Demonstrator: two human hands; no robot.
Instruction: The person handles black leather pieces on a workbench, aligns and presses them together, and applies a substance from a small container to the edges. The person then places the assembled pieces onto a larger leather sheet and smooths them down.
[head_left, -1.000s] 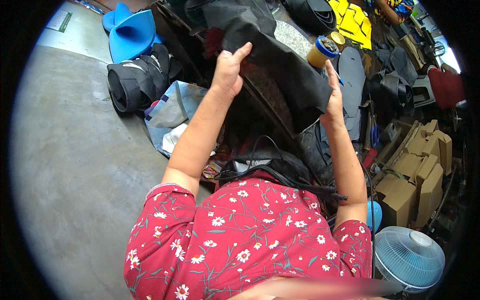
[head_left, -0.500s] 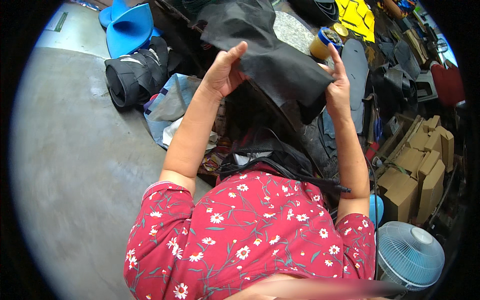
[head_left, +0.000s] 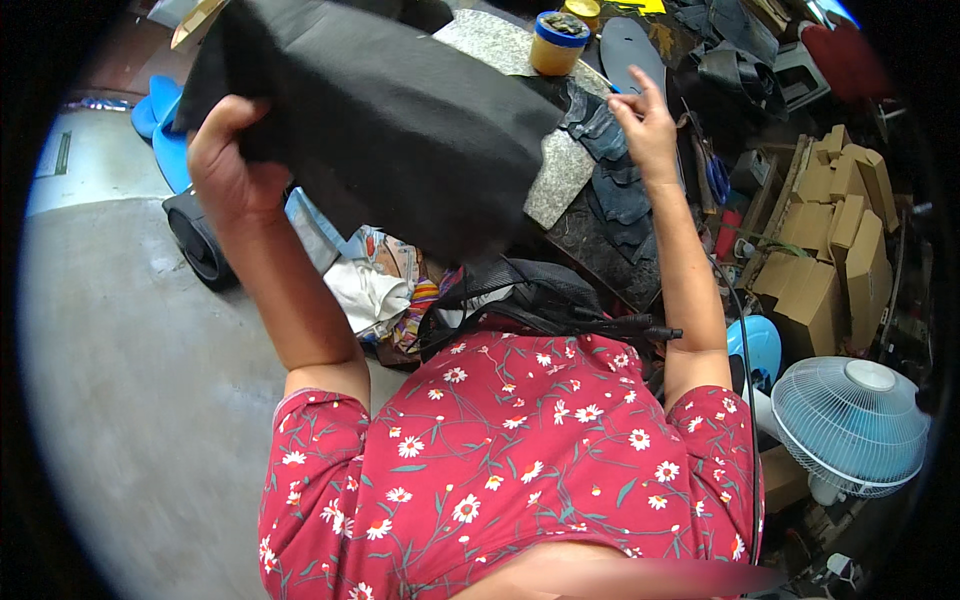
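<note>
Both hands are raised above a cluttered worktop. Left hand [head_left: 228, 165] is clenched on the left edge of a large sheet of black felt-like fabric [head_left: 390, 120], holding it up so that it hangs tilted across the upper middle of the view. Right hand [head_left: 645, 125] is released and clear of the sheet, fingers spread, hovering well to the right of it over dark blue-grey scraps of material [head_left: 615, 195] lying on the worktop [head_left: 600, 255].

Beyond the fabric's top right corner stands a round yellow tub with a blue rim [head_left: 556, 42], on a speckled grey slab [head_left: 560, 170] that the sheet partly hides. At the right edge, a stack of plain brown cardboard boxes [head_left: 835, 240] rises in rough tiers; any labels on them are too small to make out. Below the boxes sits a pale blue and white electric fan [head_left: 850, 420], its round grille facing up.

Under the lifted fabric, near the person's left forearm, lie a crumpled white cloth [head_left: 365, 295] and colourful printed packaging [head_left: 400, 260]. Blue plastic shapes [head_left: 165, 135] rest on the grey concrete floor [head_left: 130, 400] at the left. A red short-sleeved top with white daisies [head_left: 500, 450] fills the lower middle.
</note>
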